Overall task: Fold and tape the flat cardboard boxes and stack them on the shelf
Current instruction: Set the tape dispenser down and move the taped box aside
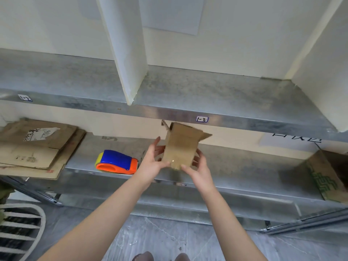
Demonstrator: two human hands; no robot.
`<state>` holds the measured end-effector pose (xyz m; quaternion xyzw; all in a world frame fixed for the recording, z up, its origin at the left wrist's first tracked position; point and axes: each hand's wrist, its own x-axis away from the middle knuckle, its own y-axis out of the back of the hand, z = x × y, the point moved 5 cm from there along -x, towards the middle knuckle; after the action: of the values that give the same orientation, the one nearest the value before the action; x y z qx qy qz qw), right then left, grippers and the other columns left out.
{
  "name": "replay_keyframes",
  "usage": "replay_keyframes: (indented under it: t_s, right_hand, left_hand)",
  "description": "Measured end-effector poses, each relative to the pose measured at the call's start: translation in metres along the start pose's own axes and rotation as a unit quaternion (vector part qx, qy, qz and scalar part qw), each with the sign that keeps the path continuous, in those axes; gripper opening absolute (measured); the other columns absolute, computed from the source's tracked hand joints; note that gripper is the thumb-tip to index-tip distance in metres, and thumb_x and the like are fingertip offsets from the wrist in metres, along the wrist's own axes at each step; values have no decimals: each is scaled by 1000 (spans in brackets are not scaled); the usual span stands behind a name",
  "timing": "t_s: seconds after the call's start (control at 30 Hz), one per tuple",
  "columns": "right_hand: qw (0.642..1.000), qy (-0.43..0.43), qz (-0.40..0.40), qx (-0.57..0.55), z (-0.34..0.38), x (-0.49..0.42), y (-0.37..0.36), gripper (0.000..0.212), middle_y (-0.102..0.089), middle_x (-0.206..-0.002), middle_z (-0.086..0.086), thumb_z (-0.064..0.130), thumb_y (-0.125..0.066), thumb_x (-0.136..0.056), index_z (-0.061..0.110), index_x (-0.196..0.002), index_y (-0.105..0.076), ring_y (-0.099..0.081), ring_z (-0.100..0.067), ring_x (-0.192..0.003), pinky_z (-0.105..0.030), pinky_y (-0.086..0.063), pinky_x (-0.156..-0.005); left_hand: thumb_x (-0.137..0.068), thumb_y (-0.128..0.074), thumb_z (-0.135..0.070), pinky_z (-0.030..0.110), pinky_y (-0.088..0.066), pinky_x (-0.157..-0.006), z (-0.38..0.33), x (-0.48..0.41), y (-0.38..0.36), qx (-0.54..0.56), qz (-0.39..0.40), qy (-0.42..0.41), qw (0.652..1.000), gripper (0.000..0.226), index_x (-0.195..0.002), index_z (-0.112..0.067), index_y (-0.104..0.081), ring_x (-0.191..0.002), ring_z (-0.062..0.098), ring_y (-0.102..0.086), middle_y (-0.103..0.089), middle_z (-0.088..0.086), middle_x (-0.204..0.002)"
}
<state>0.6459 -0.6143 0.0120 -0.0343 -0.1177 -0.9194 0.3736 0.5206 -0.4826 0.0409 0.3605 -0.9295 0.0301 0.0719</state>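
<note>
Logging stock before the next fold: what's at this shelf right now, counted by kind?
small box, held by left hand and right hand: 1
flat cardboard pile, sheets too overlapped to count: 1
green-printed box, far right: 1
tape dispenser: 1
Total: 4

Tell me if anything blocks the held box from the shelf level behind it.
Nothing visible does. The box, held in the left hand and right hand, faces a bare stretch of the middle shelf; the tape dispenser lies off to its left, a carton far right.
</note>
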Motion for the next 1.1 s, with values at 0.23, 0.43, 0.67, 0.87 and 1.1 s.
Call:
replay_keyframes:
  t_s: [0.23, 0.43, 0.67, 0.87, 1.1]
  right_hand:
    - [999, 28, 16, 39, -23, 6, 2, 66, -58, -121, 11, 4, -79, -75, 29, -125, -44, -56, -2, -114, -5, -46, -83]
    - [998, -17, 22, 48, -65, 1, -11, 63, -66, -108, 16, 12, -87, -69, 32, -114, -48, -64, 0, -102, -14, -49, -87]
    - [998, -4, -17, 59, -102, -11, -39, 57, -70, -106, 5, 11, -86, -68, 13, -117, -58, -66, -9, -101, -17, -53, -82]
    - [998, 0, -70, 12, -94, -6, -42, 55, -71, -101, 13, 15, -90, -65, 29, -107, -58, -66, -3, -96, -17, -51, -82]
    - [991, -49, -121, -39, -70, 14, 13, 52, -71, -97, 13, 9, -90, -65, 26, -101, -56, -67, 2, -91, -7, -48, -72]
  left_hand:
    - [-80, -78, -24, 11, -40, -83, 44, 12, -1, -90, -18, 40, 995, 57, -125, -23, -43, -117, 7, -48, -52, -13, -120]
    - [-85, -73, -26, 21, -42, -90, 96, 11, 6, -129, 10, 97, 987, 35, -102, -39, -46, -109, 8, -54, -50, -27, -106]
    - [-85, -72, -23, 21, -46, -94, 125, -6, 30, -186, 14, 79, 979, 33, -113, -26, -56, -112, 6, -57, -62, -11, -114]
    - [-83, -67, -52, 29, -30, -111, 100, -6, 55, -440, 38, -51, 896, 60, -133, -23, -50, -136, 17, -36, -48, -3, -138]
    - [-92, -44, -60, 41, -15, -118, 56, -8, 44, -641, 126, -208, 728, 66, -149, -32, -29, -146, 22, -20, -33, -4, -155]
